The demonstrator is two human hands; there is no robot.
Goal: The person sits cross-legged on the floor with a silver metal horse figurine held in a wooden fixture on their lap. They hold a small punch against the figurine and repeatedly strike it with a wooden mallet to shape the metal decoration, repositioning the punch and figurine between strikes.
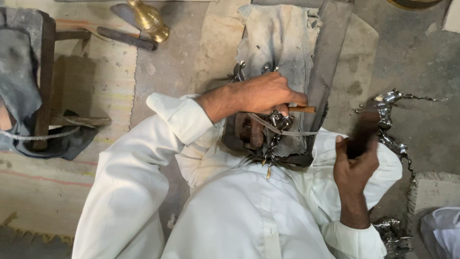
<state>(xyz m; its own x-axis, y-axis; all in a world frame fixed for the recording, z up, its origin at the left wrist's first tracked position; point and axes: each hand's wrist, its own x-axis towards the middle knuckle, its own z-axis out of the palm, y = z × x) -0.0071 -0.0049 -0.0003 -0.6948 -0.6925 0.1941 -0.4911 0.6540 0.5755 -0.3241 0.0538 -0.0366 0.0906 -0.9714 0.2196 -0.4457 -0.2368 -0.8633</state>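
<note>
My left hand is closed around a thin brown rod-like tool, its tip beside a small silvery metal figurine. The figurine lies on a dark block in my lap, with a pale cord stretched across it. My right hand is raised to the right of the block and grips a dark, motion-blurred striking tool. A grey cloth-covered plank runs away from the block toward the top of the view. White sleeves cover both my arms.
Shiny silver animal figurines lie on the floor at the right, another figurine at the bottom right. A brass vase and a dark flat tool rest at the top left. A wooden stool with dark cloth stands at the left.
</note>
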